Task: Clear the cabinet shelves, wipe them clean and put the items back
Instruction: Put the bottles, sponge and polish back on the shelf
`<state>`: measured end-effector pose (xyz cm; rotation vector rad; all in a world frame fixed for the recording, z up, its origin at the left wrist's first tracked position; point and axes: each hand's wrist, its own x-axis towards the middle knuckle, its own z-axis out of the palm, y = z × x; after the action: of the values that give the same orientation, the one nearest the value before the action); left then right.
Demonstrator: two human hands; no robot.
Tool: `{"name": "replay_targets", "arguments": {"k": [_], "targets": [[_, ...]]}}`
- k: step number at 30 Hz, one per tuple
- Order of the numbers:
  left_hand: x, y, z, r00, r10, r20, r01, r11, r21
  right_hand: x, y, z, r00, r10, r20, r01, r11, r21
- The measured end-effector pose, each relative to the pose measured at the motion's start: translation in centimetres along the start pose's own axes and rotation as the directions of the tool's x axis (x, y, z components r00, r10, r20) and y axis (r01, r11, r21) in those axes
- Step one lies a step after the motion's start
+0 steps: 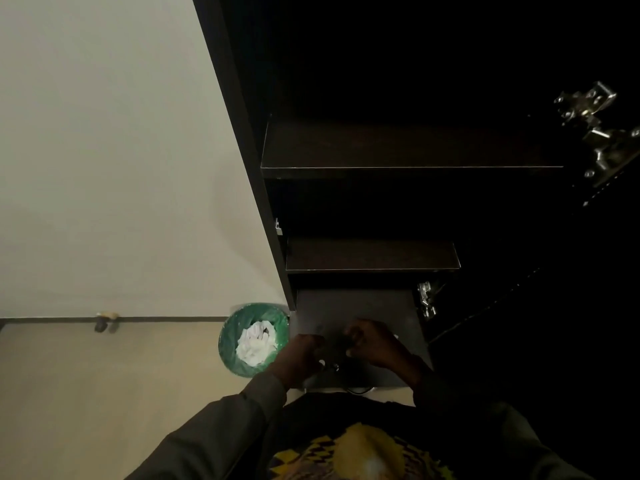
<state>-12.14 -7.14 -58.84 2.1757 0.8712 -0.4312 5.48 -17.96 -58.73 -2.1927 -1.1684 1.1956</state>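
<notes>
A dark cabinet stands open in front of me. Its upper shelf (408, 148), middle shelf (370, 254) and bottom panel (356, 304) all look bare. Low over the bottom panel, my left hand (300, 358) and my right hand (375, 344) are close together with fingers curled. Between them they hold a small dark item (334, 355) with shiny metal bits. It is too dim to tell what the item is.
A bin with a green liner (254, 339), holding crumpled white paper, stands on the floor left of the cabinet against a pale wall. Metal hinges (595, 126) show on the cabinet's right side, where the open door is. A door stop (104, 322) sits at the skirting.
</notes>
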Motion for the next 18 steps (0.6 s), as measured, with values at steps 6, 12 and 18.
{"name": "replay_targets", "arguments": {"k": [6,12,18], "targets": [[1.0,-1.4,1.3,0.999,0.031,0.034,-0.034,0.997,0.075,2.8,5.9,3.5,0.998,0.017,0.062,-0.004,0.979,-0.205],[2.1,-1.6,1.3,0.996,0.069,0.05,-0.076,0.984,0.159,1.1,1.7,2.1,0.99,-0.065,0.124,0.098,0.955,-0.28],[2.9,-2.0,1.8,0.992,0.08,0.102,-0.102,0.968,0.23,0.8,1.1,2.2,0.987,-0.074,0.143,0.124,0.916,-0.382]]}}
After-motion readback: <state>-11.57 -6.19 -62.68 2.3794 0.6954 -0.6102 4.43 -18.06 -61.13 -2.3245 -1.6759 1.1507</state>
